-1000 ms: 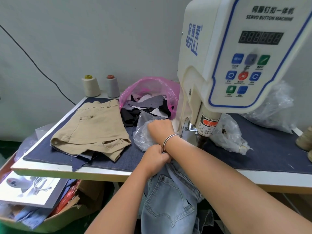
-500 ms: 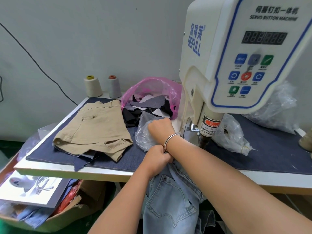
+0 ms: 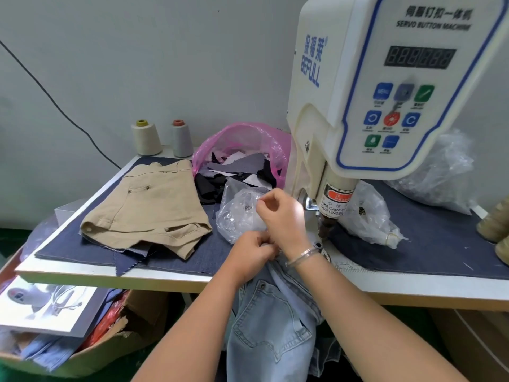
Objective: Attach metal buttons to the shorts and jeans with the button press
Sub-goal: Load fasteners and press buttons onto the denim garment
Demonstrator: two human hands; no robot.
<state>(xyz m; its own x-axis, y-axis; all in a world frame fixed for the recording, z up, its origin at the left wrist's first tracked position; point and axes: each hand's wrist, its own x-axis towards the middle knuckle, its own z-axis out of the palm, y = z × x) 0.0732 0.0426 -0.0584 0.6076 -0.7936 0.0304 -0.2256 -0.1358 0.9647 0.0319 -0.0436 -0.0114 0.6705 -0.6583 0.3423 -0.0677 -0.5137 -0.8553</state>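
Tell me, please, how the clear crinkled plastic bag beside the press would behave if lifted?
The clear crinkled plastic bag would probably sag and crumple, being thin film. The small pieces inside would likely shift and pool at its lowest point. It looks light, and may be slippery.

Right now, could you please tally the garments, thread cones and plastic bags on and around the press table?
Garments: 2, khaki shorts and light jeans
Thread cones by the wall: 2, cream cone and grey cone
Plastic bags: 4, pink bag and three clear bags
Total: 8
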